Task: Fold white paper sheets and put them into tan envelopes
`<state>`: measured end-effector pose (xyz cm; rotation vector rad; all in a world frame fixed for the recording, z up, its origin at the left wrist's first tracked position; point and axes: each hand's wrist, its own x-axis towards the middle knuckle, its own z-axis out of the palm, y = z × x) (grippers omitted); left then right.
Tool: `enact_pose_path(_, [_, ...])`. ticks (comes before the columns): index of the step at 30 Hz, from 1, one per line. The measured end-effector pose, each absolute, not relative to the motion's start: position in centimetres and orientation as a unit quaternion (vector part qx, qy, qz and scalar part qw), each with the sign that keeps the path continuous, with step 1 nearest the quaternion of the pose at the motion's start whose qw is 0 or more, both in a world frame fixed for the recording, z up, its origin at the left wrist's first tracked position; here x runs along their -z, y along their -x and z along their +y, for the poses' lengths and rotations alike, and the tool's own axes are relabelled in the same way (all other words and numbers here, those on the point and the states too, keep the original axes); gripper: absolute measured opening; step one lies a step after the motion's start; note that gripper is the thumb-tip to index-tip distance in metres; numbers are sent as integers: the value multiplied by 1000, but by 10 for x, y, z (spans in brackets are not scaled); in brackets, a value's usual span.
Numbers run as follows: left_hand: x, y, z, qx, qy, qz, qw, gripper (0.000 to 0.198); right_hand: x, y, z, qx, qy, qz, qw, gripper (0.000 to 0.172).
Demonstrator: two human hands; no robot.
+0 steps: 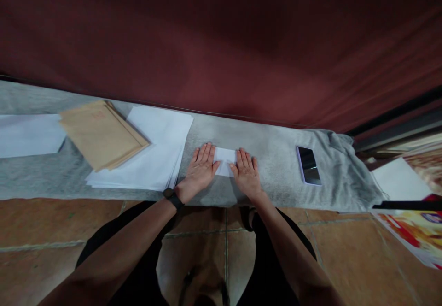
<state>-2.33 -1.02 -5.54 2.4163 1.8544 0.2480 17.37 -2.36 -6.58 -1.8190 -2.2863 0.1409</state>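
A small white sheet of paper, seemingly folded, lies flat on the grey cloth in front of me. My left hand rests palm down over its left edge, fingers stretched out. Over the right edge lies my right hand, also flat with the fingers extended. Both thumbs point inward onto the paper. Parts of its two sides are hidden under the hands. Left of my left hand is a stack of larger white sheets, and brown envelopes lie partly on top of it.
The grey cloth covers a long narrow surface. A phone lies on it at the right. More white paper is at the far left. A dark red curtain-like sheet rises behind. A printed colourful box or sheet is at lower right.
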Motion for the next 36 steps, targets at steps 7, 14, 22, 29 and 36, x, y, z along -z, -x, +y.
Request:
enact_pose_path(7, [58,31,-12,-96,-771,628,29,71,67,-185,-23,-48,632,-769,90,58])
enact_pose_path(14, [62,33,-13,-121,-757,642,25,75,68,-193,-21,-52,643,-756,109,55])
enact_pose_path(22, [50,30,-13,-140,-769,623,27,69,66,-194,-17,-66,658,-737,139,55])
enact_pose_path(29, [51,4,-36,-135,-861,487,52,62,55,-171,-24,-123,558,-797,196,59])
enact_pose_path(36, [59,1,-42,-81,-878,468,52,59,59,-155,-39,-134,547,-816,131,61])
